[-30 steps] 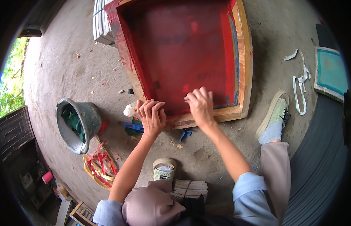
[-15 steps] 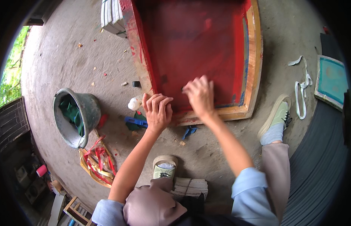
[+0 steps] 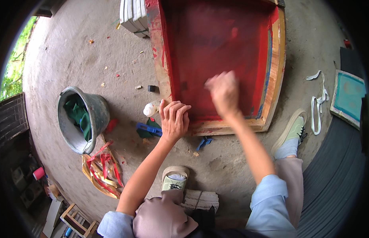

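Observation:
A wooden screen-printing frame lies on the floor before me, its mesh coated dark red. My left hand rests at the near left corner of this frame, fingers bent over its edge. Above the near part of the mesh, my right hand is blurred by motion. Its fingers look curled together; whatever they may hold is hidden. Close to my left hand lie a blue plastic tool, a white bottle and a small black cylinder.
A grey bucket holding green cloth tips toward me at the left. Red and yellow strips lie near it. Tied white stacks stand by the frame and my foot. At right are a white strap and smaller teal screen.
The view has shifted, so the scene sits farther right. My right hand has moved slightly away from me over the red mesh. My left hand stays at the corner.

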The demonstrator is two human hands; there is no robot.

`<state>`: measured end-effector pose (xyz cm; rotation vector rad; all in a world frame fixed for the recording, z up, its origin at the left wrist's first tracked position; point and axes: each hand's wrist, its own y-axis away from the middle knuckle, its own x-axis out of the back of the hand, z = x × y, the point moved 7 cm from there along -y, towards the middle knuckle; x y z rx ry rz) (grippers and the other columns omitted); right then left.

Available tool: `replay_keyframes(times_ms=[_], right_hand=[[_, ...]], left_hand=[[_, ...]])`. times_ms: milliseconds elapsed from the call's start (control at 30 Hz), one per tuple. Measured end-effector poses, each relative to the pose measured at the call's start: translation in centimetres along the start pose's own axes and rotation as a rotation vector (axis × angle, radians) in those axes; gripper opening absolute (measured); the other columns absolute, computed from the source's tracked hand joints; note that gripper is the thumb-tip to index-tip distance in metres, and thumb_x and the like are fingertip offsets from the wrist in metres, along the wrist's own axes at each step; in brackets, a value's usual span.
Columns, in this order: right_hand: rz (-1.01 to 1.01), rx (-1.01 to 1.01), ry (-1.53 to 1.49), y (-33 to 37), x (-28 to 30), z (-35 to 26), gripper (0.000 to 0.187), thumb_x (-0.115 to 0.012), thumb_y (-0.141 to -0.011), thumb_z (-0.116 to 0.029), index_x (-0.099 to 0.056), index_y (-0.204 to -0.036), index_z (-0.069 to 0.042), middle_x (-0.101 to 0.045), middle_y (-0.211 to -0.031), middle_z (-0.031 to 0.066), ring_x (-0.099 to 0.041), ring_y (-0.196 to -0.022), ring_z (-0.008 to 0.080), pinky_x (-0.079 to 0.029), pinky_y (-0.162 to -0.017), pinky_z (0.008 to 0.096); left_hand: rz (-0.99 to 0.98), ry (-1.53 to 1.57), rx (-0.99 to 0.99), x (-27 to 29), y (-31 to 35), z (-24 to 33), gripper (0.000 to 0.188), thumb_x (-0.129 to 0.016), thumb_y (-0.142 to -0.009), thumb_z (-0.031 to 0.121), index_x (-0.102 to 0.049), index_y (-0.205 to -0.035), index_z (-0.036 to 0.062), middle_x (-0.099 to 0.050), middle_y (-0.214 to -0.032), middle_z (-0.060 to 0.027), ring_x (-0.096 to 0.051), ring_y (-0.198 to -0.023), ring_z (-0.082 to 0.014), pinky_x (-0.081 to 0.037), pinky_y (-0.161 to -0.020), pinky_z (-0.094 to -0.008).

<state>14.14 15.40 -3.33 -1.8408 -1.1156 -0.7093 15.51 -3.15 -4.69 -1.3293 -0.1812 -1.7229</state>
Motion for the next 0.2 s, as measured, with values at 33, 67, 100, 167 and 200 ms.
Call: replay_keyframes(times_ms=[33, 67, 100, 167, 200], right_hand=[[0.085, -0.004, 0.041, -3.0, 2.0, 1.9, 0.006, -0.069, -0.081, -0.012, -0.064, -0.078, -0.01, -0.059, -0.077, 0.006, -0.053, -0.081, 0.0265, -0.042, -0.073, 0.0401], [0.235, -0.09, 0.066, -5.4, 3.9, 5.6, 0.008, -0.068, -0.082, -0.012, -0.064, -0.077, -0.008, -0.06, -0.076, 0.0065, -0.052, -0.08, 0.027, -0.041, -0.073, 0.0407], [0.305, -0.236, 0.033, -7.8, 5.5, 7.8, 0.01, -0.068, -0.083, -0.012, -0.063, -0.076, -0.006, -0.064, -0.079, 0.0075, -0.054, -0.082, 0.0274, -0.041, -0.074, 0.0401], [0.361, -0.527, -0.166, -10.5, 5.7, 12.3, 0.009, -0.069, -0.082, -0.012, -0.063, -0.077, -0.006, -0.069, -0.085, 0.0088, -0.058, -0.089, 0.0262, -0.043, -0.079, 0.0391], [0.366, -0.521, -0.156, -10.8, 6.1, 12.7, 0.009, -0.069, -0.082, -0.012, -0.063, -0.077, -0.006, -0.069, -0.085, 0.0088, -0.058, -0.089, 0.0262, -0.043, -0.079, 0.0391]], left_hand=[[0.006, 0.012, 0.004, 0.0, 0.0, 0.1, 0.034, -0.062, -0.078, 0.004, -0.059, -0.11, 0.0133, -0.054, -0.106, -0.0056, -0.051, -0.112, -0.0254, -0.026, -0.112, -0.0559], [0.016, 0.035, 0.002, -0.3, -0.2, 0.5, 0.034, -0.062, -0.078, 0.004, -0.059, -0.11, 0.0132, -0.054, -0.106, -0.0056, -0.051, -0.112, -0.0255, -0.026, -0.112, -0.056], [0.02, 0.044, 0.002, -0.2, -0.3, 0.3, 0.034, -0.062, -0.078, 0.004, -0.059, -0.11, 0.0132, -0.054, -0.106, -0.0055, -0.051, -0.111, -0.0256, -0.026, -0.112, -0.0561], [0.04, 0.015, -0.02, -0.4, -0.3, 0.4, 0.034, -0.062, -0.078, 0.003, -0.059, -0.11, 0.0134, -0.053, -0.107, -0.0056, -0.051, -0.112, -0.0257, -0.026, -0.113, -0.0564], [0.05, 0.005, -0.031, -0.7, -0.1, 0.5, 0.034, -0.062, -0.079, 0.003, -0.059, -0.11, 0.0135, -0.053, -0.107, -0.0056, -0.051, -0.112, -0.0257, -0.025, -0.113, -0.0566]])
